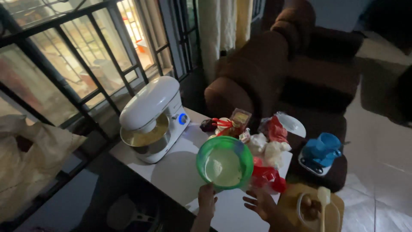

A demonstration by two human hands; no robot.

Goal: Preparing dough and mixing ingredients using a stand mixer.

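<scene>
My left hand [207, 198] grips the near rim of a green bowl [225, 162], holding it up over the white surface [180, 172]; fingers clamped on the edge. My right hand [261, 203] is open, palm up, fingers spread, just below and to the right of the bowl, not touching it as far as I can tell. The bowl has a pale powder or batter inside, hard to tell which in this dim light.

Far left on the surface sits a white stand mixer [153, 117], head down, its metal mixing bowl [143, 139] already holding a yellowish mix. So my read: something is already in the mixer, and the green bowl's contents are not yet added, since the bowl is well apart from the mixer, to its right.

Right of the bowl there's a clutter of bags and packets [266, 148], some red, some white. Near right, a small cup with brownish lumps and a pale spoon [324, 202] sit on a tan tray [334, 215]. A blue kitchen scale [321, 154] rests on a dark stool far right. Brown sofa [274, 64] behind, barred window [86, 56] far left.
</scene>
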